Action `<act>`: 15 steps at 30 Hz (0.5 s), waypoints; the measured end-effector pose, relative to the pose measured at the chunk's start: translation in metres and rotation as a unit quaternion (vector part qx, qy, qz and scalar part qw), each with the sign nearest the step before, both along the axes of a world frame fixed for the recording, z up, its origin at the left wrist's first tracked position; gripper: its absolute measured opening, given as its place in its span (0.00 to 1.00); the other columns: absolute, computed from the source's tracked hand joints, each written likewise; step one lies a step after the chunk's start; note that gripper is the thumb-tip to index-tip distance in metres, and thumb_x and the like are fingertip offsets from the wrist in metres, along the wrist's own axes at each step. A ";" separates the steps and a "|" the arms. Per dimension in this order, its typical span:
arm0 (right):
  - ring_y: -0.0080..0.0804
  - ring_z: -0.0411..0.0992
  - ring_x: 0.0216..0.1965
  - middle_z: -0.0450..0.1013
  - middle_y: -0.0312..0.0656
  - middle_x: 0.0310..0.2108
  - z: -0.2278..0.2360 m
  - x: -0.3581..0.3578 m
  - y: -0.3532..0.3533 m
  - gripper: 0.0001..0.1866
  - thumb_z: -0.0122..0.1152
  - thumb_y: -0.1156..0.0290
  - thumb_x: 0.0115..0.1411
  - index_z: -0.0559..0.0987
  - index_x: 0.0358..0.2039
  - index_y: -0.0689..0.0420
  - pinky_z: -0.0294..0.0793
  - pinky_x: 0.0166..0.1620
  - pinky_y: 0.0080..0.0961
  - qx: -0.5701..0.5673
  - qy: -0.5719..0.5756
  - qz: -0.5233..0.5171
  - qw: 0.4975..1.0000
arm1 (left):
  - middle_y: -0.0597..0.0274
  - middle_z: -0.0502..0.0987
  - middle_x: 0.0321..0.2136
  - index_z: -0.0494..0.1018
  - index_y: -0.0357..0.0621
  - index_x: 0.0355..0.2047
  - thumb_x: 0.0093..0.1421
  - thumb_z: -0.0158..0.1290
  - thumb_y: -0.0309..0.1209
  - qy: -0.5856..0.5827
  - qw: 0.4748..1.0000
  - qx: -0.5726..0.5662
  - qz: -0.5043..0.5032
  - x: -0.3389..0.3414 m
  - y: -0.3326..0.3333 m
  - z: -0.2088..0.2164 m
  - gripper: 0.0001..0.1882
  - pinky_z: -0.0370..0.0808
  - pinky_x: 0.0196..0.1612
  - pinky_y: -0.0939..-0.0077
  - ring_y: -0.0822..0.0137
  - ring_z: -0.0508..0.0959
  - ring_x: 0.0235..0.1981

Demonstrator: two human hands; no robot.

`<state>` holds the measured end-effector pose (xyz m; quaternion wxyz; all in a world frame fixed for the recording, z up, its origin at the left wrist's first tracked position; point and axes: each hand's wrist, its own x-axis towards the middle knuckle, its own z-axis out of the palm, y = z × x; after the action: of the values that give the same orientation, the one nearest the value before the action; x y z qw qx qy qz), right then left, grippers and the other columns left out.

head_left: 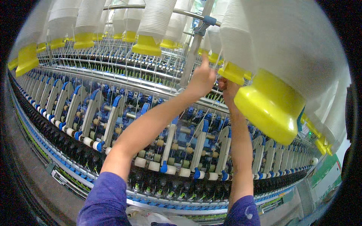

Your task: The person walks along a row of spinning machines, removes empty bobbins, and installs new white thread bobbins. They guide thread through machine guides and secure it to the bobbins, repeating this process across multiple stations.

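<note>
Both arms reach up and forward among hanging white roving bobbins with yellow ends. My left hand (204,80) is raised in front of the spinning frame, its index finger stretched up toward a small yellow bobbin end (213,57). Its other fingers are curled in, and whatever they hold cannot be made out. Close beside it, my right hand (225,85) is partly covered by a nearer yellow bobbin end (232,73). The visible fingers there are bent inward; what lies in them is hidden. Thin white strands run down around both hands.
A large bobbin with a yellow end (269,109) hangs near, right of my right forearm. More bobbins (156,22) hang at upper left from a metal rail (184,12). Below, the spinning frame has grey arms (113,120) with blue caps, white rollers (140,162) and dark spindles.
</note>
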<state>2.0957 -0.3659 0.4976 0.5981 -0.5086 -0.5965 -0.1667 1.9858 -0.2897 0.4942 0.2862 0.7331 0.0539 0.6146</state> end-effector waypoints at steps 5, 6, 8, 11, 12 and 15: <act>0.40 0.73 0.23 0.75 0.49 0.25 -0.008 0.016 0.040 0.24 0.49 0.52 0.60 0.79 0.30 0.64 0.73 0.29 0.29 -0.235 -0.257 -0.205 0.914 | 0.52 0.74 0.38 0.57 0.35 0.56 0.57 0.49 0.30 0.195 0.828 -0.381 -0.362 0.025 0.028 -0.143 0.27 0.71 0.42 0.66 0.58 0.74 0.38; 0.43 0.74 0.24 0.75 0.53 0.26 -0.015 0.021 0.049 0.31 0.46 0.45 0.60 0.79 0.29 0.65 0.74 0.31 0.30 -0.267 -0.321 -0.280 0.864 | 0.54 0.73 0.40 0.59 0.37 0.54 0.58 0.48 0.30 0.184 0.822 -0.399 -0.363 0.037 0.036 -0.157 0.24 0.69 0.44 0.67 0.60 0.73 0.40; 0.43 0.75 0.27 0.75 0.53 0.26 -0.029 0.030 0.060 0.38 0.40 0.36 0.58 0.79 0.29 0.65 0.74 0.34 0.31 -0.473 -0.203 -0.152 0.844 | 0.59 0.71 0.44 0.63 0.40 0.52 0.60 0.47 0.30 0.156 0.810 -0.431 -0.365 0.059 0.045 -0.175 0.20 0.65 0.48 0.69 0.65 0.70 0.44; 0.41 0.75 0.35 0.75 0.54 0.30 -0.045 0.035 0.057 0.47 0.36 0.26 0.52 0.79 0.31 0.65 0.72 0.39 0.32 -0.617 -0.060 -0.067 0.782 | 0.62 0.73 0.37 0.69 0.39 0.46 0.62 0.45 0.26 -0.058 0.861 -0.330 -0.382 0.072 0.046 -0.179 0.13 0.63 0.48 0.73 0.70 0.69 0.41; 0.41 0.74 0.34 0.75 0.53 0.30 -0.052 0.032 0.050 0.43 0.40 0.30 0.54 0.78 0.33 0.65 0.71 0.38 0.32 -0.549 -0.096 -0.087 0.826 | 0.63 0.74 0.32 0.70 0.37 0.43 0.62 0.46 0.27 -0.041 0.868 -0.313 -0.382 0.067 0.043 -0.181 0.10 0.65 0.46 0.74 0.70 0.71 0.37; 0.39 0.71 0.27 0.72 0.50 0.25 -0.077 0.014 0.024 0.30 0.53 0.46 0.57 0.76 0.39 0.66 0.69 0.32 0.32 -0.236 -0.122 -0.170 0.949 | 0.65 0.74 0.24 0.72 0.35 0.37 0.63 0.46 0.30 0.033 0.796 -0.387 -0.464 0.034 0.026 -0.187 0.10 0.70 0.38 0.73 0.70 0.73 0.27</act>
<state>2.1094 -0.3418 0.4206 0.3465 -0.7049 -0.5917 -0.1817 2.0203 -0.2634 0.3075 0.7950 0.5184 -0.0503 0.3110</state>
